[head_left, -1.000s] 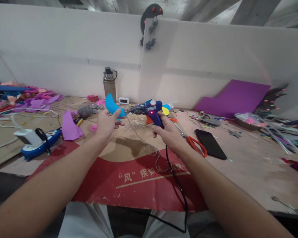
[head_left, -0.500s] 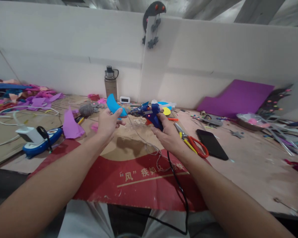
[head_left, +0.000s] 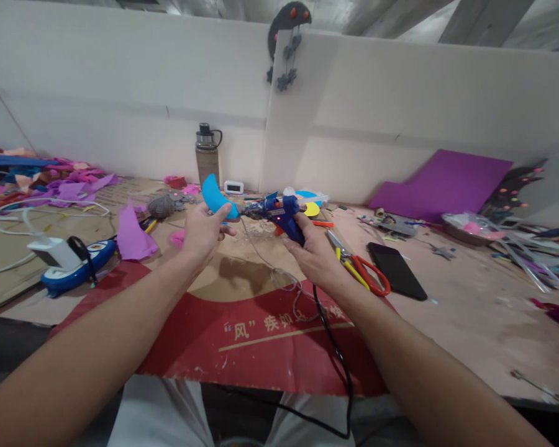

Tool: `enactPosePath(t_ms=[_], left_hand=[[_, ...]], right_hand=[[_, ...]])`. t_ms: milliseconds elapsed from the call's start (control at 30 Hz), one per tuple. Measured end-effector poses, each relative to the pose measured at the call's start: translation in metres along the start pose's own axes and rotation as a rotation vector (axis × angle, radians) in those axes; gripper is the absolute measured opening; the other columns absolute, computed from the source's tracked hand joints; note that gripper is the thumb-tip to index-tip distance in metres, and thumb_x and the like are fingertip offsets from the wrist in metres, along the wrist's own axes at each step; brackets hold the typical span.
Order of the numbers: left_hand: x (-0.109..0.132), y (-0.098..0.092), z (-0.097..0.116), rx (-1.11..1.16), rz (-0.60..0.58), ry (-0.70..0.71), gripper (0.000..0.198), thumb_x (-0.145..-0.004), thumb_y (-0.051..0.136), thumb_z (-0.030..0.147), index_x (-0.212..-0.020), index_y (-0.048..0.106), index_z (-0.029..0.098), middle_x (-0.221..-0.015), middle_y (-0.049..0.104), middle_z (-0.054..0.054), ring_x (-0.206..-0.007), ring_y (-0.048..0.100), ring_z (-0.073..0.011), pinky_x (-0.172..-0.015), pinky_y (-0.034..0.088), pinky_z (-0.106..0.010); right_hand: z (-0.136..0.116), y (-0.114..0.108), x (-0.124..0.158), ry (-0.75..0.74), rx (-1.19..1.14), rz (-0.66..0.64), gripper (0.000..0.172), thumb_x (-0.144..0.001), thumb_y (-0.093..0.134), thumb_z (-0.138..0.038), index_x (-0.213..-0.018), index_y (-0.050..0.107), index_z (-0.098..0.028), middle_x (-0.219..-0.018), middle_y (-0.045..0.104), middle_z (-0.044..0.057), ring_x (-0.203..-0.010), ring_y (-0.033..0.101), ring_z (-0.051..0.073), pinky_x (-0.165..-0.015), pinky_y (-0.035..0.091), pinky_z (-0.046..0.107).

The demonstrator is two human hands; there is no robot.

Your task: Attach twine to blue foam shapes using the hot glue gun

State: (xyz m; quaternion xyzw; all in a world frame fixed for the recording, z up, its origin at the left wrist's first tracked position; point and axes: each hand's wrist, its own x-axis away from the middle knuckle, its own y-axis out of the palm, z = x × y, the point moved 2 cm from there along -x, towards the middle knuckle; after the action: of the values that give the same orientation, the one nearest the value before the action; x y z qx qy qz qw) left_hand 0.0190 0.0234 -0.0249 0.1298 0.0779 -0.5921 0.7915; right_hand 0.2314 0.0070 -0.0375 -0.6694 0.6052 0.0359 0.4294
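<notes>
My left hand (head_left: 204,231) is closed on a curved light-blue foam piece (head_left: 215,197), held upright above the table. My right hand (head_left: 313,253) grips the handle of a blue hot glue gun (head_left: 283,211) with a red light lit. The gun's nozzle points left and sits right at the lower end of the foam piece. A black cord (head_left: 331,347) runs from the gun down over the table's front edge.
Red-handled scissors (head_left: 361,268) and a black phone (head_left: 395,263) lie right of my right hand. A power strip (head_left: 77,264) with a white charger and purple scraps (head_left: 130,234) sit to the left. A water bottle (head_left: 207,158) stands at the back wall. A purple sheet (head_left: 442,185) leans far right.
The glue gun has moved left, its nozzle closing on the blue foam piece. My left hand has kept the piece almost still.
</notes>
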Motion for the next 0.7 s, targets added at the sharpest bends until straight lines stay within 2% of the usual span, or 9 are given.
enactPosePath(t_ms=[367, 700], left_hand=[[0.0013, 0.0019, -0.0021, -0.020, -0.055, 0.024, 0.026, -0.073, 0.069, 0.036, -0.085, 0.058, 0.015, -0.072, 0.069, -0.004, -0.041, 0.057, -0.0082, -0.033, 0.024, -0.017], [0.0016, 0.0034, -0.0034, -0.060, -0.095, 0.051, 0.028, -0.073, 0.070, 0.038, -0.085, 0.059, 0.015, -0.069, 0.069, -0.004, -0.040, 0.056, -0.0084, -0.034, 0.026, -0.017]], right_hand=[[0.0012, -0.0004, -0.0001, 0.002, 0.025, 0.018, 0.037, -0.084, 0.051, -0.024, -0.121, 0.054, -0.023, -0.106, 0.066, 0.007, -0.096, 0.062, 0.024, -0.084, 0.048, 0.037], [0.0009, -0.0022, -0.0009, 0.017, 0.053, 0.044, 0.042, -0.083, 0.050, -0.025, -0.125, 0.051, -0.022, -0.110, 0.065, 0.009, -0.101, 0.062, 0.026, -0.088, 0.048, 0.040]])
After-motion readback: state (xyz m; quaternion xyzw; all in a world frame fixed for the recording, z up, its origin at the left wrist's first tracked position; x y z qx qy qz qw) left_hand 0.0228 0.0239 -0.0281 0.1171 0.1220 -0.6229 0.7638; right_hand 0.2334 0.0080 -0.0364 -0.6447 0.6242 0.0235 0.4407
